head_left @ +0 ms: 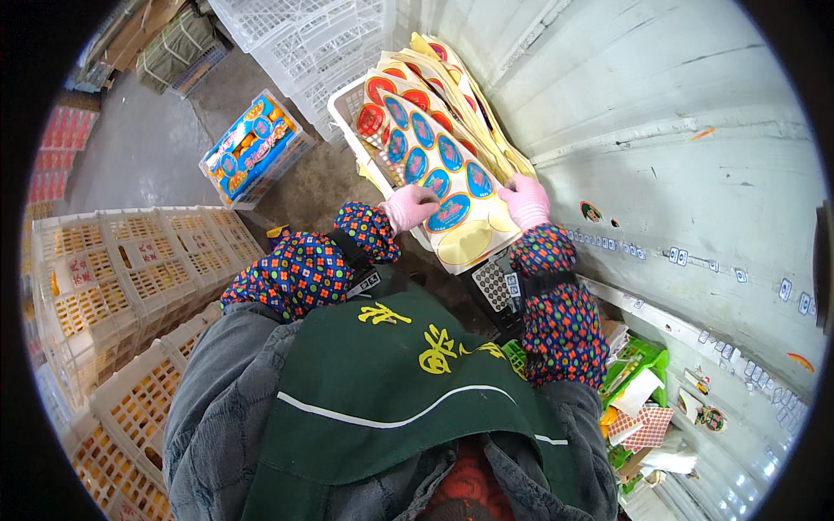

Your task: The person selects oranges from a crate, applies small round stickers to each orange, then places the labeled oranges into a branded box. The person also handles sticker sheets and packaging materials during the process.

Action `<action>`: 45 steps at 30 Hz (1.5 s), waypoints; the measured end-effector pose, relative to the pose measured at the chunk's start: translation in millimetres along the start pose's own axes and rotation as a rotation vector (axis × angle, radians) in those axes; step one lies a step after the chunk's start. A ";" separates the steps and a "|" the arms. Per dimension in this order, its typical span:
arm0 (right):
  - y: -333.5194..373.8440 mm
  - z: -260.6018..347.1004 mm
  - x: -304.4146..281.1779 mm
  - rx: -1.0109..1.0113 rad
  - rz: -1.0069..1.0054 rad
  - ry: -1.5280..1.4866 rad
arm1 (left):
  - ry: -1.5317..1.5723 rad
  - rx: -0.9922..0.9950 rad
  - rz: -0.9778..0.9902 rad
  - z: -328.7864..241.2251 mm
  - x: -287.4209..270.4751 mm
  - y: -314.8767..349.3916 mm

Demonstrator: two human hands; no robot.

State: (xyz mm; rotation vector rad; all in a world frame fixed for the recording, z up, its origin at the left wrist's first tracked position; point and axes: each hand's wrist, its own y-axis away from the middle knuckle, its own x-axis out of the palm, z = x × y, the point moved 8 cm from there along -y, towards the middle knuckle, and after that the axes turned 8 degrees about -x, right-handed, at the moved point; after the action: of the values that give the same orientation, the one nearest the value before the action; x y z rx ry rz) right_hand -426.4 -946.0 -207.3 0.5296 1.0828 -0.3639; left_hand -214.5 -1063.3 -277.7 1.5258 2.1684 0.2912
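A sheet of oval blue stickers [451,154] lies on top of a stack of sticker sheets, and blank yellowish ovals show at its near end. My left hand [408,209], in a pink glove, is closed at the sheet's left edge, its fingertips beside the nearest blue sticker. On the opposite edge my right hand [526,203], gloved the same, grips the sheet with the thumb over it. Beneath are sheets with red stickers [371,119], partly covered. The stack rests on a white plastic basket [346,111].
Stacked white crates of orange fruit [130,260] stand at left. A blue fruit box [252,148] sits on the floor ahead. Clear plastic crates [321,61] rise behind the basket. A pale wall [678,165] borders the right, with a green basket [638,365] below.
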 end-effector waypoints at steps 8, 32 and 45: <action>-1.8 -91.5 -8.0 0.185 -0.051 -0.337 | -0.216 -0.035 0.112 -4.6 15.2 -6.9; 65.6 -172.1 4.0 0.225 -0.256 -0.419 | -0.932 0.529 0.121 28.5 129.8 35.8; 209.5 -76.6 82.9 0.565 -0.361 -1.354 | -0.983 0.549 0.164 -33.2 127.8 53.4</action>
State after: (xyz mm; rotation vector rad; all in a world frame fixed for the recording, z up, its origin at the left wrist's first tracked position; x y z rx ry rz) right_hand -336.9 -732.5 -262.3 0.4275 -0.2806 -1.1506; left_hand -221.2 -922.3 -258.3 1.6104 1.3595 -0.8970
